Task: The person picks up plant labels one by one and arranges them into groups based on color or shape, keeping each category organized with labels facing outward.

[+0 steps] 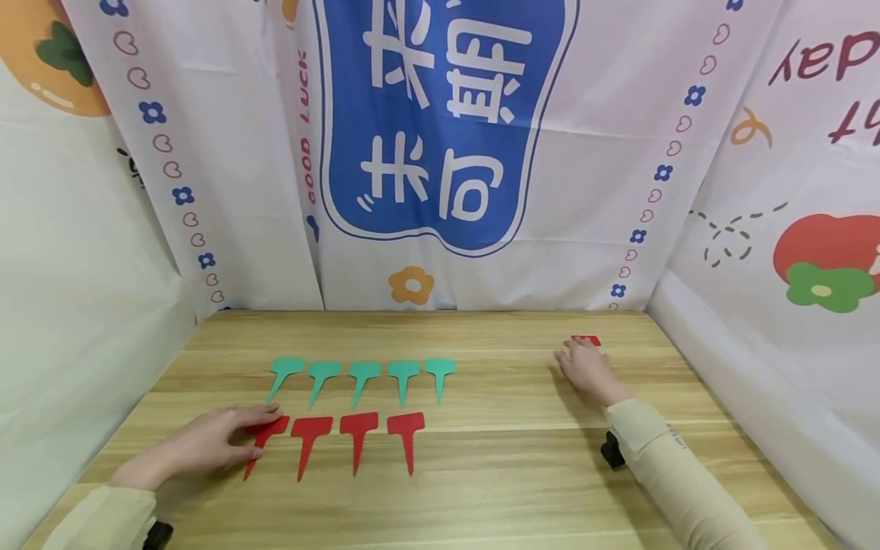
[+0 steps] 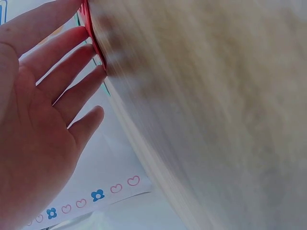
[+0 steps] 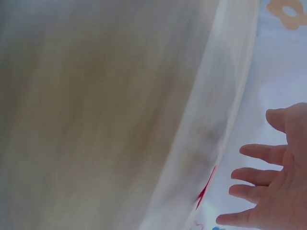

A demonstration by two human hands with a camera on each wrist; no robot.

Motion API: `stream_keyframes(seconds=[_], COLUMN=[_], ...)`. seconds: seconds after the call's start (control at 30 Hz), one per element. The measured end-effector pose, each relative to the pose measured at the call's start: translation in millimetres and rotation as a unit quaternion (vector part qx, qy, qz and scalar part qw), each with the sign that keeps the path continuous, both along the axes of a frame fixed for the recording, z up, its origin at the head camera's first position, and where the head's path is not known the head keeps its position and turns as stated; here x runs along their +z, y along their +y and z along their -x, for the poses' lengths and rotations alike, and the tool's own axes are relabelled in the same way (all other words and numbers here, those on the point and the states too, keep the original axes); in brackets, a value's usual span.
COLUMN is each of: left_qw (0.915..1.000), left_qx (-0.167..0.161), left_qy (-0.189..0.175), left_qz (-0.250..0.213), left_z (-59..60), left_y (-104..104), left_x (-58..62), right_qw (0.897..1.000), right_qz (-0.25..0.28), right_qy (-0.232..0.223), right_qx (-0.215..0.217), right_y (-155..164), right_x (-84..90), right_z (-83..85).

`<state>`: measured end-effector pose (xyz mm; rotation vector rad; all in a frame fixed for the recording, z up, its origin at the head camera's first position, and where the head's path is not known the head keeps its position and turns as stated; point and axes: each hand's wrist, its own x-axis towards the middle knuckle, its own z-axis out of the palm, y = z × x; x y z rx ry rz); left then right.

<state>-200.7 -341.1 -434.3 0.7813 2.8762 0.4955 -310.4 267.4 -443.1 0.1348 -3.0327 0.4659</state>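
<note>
Four red T-shaped plant labels, the leftmost (image 1: 268, 431) under my left hand (image 1: 206, 443), lie in a row on the table. In the left wrist view, the left hand's fingers (image 2: 72, 100) extend fairly straight, with some tips at the red label's edge (image 2: 96, 43). Behind that row sits a row of green T-shaped plant labels (image 1: 364, 372). At the far right, my right hand (image 1: 590, 370) reaches over another red label (image 1: 587, 338), partly hidden by its fingers. The right wrist view has that hand's fingers (image 3: 254, 177) spread and apart from the red label (image 3: 206, 188).
The wood-grain table (image 1: 502, 458) is bordered by a printed white cloth (image 1: 605, 153) at the back and on both sides. A black strap piece (image 1: 612, 451) shows at the right sleeve, and another (image 1: 158, 535) at the left sleeve.
</note>
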Motion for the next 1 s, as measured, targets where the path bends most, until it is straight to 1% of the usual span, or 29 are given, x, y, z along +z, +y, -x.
stream_keyframes(seconds=[0.13,0.23,0.37,0.6,0.83,1.0], left_qw=[0.9999,0.9998,0.9998,0.9998,1.0000,0.9999], left_qx=[0.000,0.000,0.000,0.001,0.000,0.001], left_qy=[0.008,0.016,0.019,0.018,0.003,0.012], left_qz=[0.007,0.010,0.007,0.006,-0.005,-0.001], left_z=[-0.3,-0.9,-1.9,-2.7,-2.5,-2.6], left_y=[1,1,1,1,1,0], left_x=[-0.1,0.0,0.4,0.8,0.9,0.9], right_qw=[1.000,1.000,1.000,0.999,0.998,0.995], right_qz=[-0.002,-0.006,-0.011,-0.022,-0.039,-0.045], right_qy=[-0.013,-0.014,-0.014,-0.019,-0.037,-0.054], right_qx=[0.002,0.000,-0.006,-0.025,-0.044,-0.068], right_y=[10,17,26,40,50,53], right_x=[0.5,-0.1,-2.3,-4.7,-6.3,-5.3], right_z=[1.6,3.6,6.2,8.0,10.5,12.3])
